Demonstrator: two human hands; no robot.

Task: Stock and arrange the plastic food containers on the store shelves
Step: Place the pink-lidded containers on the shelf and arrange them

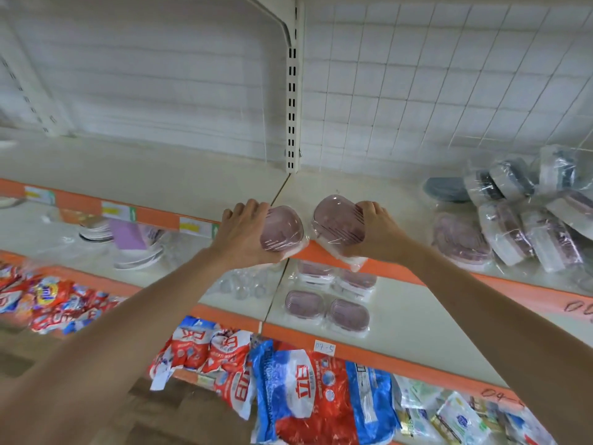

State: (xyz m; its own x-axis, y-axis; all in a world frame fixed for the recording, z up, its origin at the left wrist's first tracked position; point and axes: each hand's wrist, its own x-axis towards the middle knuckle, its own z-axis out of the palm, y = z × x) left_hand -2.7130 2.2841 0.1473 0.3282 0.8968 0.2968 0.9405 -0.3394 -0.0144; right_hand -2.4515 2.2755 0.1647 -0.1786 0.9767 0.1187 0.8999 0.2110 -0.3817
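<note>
Cream store shelves with orange front strips, stocked on several tiers.

The upper shelf (192,175) carried a heap of wrapped containers (513,226) at the right of the frame. The middle shelf (417,319) held four wrapped purple containers (327,300) at centre and stacked plates (134,252) at left. The lowest tier held red and blue bags (305,390) along the bottom of the frame.

handwritten "07-5" on a white tag (324,348), orange shelf edge (401,361), other labels illegible
</note>
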